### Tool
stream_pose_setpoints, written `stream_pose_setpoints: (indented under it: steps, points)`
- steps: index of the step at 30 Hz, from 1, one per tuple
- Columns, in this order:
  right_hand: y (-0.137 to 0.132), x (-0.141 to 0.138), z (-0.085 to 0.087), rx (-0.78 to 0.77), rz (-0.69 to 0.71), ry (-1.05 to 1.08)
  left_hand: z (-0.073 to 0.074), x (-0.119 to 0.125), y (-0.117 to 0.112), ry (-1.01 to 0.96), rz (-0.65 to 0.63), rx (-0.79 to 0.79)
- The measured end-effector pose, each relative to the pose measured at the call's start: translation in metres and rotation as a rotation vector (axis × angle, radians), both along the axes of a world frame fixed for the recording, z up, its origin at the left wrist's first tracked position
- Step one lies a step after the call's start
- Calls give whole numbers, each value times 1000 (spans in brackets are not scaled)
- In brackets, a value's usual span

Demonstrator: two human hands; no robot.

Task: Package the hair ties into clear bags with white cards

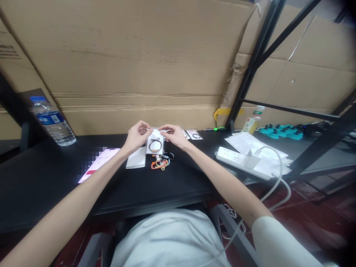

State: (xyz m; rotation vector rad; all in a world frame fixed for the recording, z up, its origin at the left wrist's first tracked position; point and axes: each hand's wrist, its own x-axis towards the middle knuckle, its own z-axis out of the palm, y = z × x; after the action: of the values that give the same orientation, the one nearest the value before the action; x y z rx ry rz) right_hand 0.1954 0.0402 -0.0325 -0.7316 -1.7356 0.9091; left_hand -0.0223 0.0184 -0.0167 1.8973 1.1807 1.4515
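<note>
Leaning both bare forearms over a black table (pixel 172 187), facing a wall of brown cardboard (pixel 150 55). Bringing the left hand (pixel 138 135) and the right hand (pixel 176 137) to a small white packet (pixel 154 144), holding it between them near the middle of the table. Pressing thumb against fingertips on each hand, seemingly pinching the packet's far edge toward its left and right corners, though not making out through the blur exactly what layer is being gripped. Showing a dark loop (pixel 161 145) on the face of the packet. Having a flat white stack (pixel 135 159) just beside it on the left and a tangle of orange and yellow bands (pixel 160 163) on its near side. Having a lit phone (pixel 100 158) farther left, partly hidden by the left forearm, and a water bottle (pixel 52 122) at the far left. Seeing packaged cards (pixel 194 134) beyond the right hand, then, well to the right, a white power strip (pixel 233 157), white sheets (pixel 250 142), a bottle of yellowish liquid (pixel 252 121) and teal pieces (pixel 282 131).
</note>
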Motion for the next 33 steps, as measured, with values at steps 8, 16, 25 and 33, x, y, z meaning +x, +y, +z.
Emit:
stream_pose_setpoints:
  steps: [8,16,25,33]
  points:
    - [-3,-1,1,-24,-10,-44,-8,0,7,-34,-5,73]
    - [-3,-2,4,45,-51,-145,-2,2,1,15,-81,98]
    - [-2,6,22,-16,57,-119,14,-5,1,-114,-195,-21]
    - [-2,22,40,-70,135,-138,18,-8,4,-141,-145,-4]
